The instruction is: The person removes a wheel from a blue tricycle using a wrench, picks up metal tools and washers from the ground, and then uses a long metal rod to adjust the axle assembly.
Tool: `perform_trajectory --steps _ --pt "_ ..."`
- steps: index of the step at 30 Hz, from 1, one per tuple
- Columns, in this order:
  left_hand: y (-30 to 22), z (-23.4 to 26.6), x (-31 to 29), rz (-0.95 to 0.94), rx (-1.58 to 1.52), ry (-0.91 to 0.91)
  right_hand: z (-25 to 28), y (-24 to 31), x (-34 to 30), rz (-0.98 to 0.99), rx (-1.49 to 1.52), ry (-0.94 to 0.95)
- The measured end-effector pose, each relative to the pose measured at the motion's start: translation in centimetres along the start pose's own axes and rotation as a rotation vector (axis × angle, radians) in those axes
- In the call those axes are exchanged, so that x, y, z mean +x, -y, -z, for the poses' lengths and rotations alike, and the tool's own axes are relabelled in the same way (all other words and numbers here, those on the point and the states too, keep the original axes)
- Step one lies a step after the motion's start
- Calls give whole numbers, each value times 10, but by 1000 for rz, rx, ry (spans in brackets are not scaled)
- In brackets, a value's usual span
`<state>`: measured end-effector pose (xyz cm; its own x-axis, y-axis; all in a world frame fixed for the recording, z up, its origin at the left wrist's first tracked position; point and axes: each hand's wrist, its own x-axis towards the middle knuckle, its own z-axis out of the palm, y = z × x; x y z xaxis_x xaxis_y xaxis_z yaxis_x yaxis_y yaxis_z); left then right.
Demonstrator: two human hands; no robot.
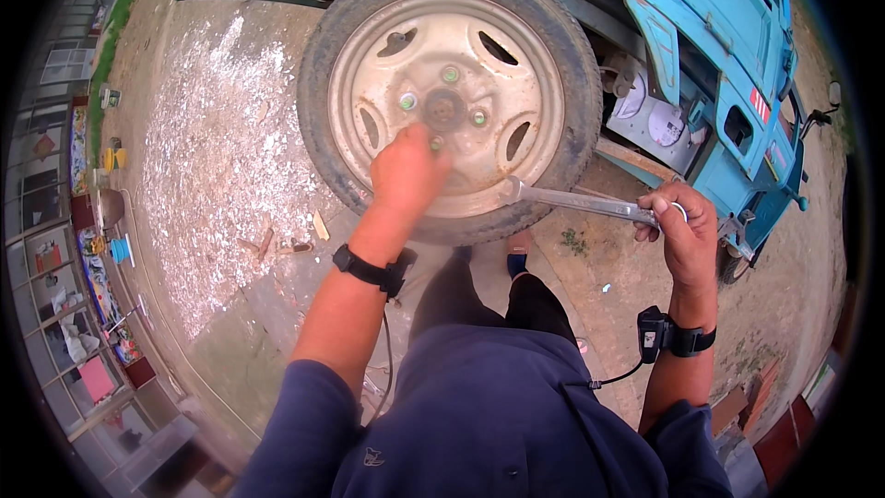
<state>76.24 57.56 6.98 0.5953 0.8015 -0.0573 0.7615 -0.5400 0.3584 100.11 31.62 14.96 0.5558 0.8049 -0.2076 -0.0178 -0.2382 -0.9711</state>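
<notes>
A large wheel (542, 46) stands upright in front of me, with a worn black tyre and a rusty cream rim. Several green-tinged nuts (450, 74) ring its brown hub (443, 109). My left hand (410, 171) is at the lower part of the hub, right by the lowest nut (436, 143). Motion smears its fingers, so whether they grip that nut cannot be made out. In my right hand (678, 226) is a long silver wrench (581, 201), held by its ring end. Its open jaw points left and overlaps the lower edge of the rim.
A turquoise truck (714, 46) extends behind the wheel and to the right. Whitish flakes cover the concrete (230, 120) at left, where a few sticks or scraps (277, 244) lie. My feet stand just below the tyre. A windowed building front (55, 267) runs along the far left.
</notes>
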Motion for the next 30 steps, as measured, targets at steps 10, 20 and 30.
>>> perform_trajectory --steps 10,20,30 --pt "1 1 0 2 -9 -15 0 -2 0 4 4 5" --pt "-3 8 0 24 -23 3 1 -2 -1 -4 22 14" --pt "-10 11 0 11 -3 -35 6 1 -3 -4 29 70"
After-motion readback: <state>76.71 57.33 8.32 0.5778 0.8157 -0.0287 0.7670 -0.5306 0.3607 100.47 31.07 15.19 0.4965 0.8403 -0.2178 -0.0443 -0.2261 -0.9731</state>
